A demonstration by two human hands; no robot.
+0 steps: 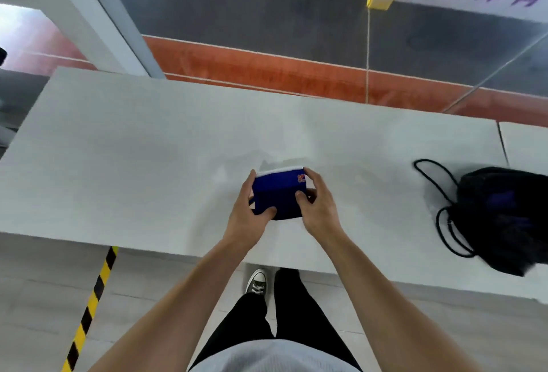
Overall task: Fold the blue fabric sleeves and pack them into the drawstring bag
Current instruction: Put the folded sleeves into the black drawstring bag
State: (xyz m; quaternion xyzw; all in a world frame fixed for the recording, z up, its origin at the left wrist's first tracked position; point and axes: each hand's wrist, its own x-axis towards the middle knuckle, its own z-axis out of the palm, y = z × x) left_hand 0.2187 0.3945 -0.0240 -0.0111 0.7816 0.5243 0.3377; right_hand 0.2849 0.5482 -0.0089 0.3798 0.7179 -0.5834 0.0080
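At frame centre, my left hand (247, 214) and right hand (316, 205) both grip one folded blue fabric sleeve (277, 195), soft, white-edged, above the smooth grey table (133, 164). One crumpled black drawstring bag (501, 217) lies right.

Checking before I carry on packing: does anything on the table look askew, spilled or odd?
Nothing stands out. Both hands, left and right, hold the folded blue sleeve squarely. The black drawstring bag lies slumped at the table's right end, cords loose; normal for a soft bag.
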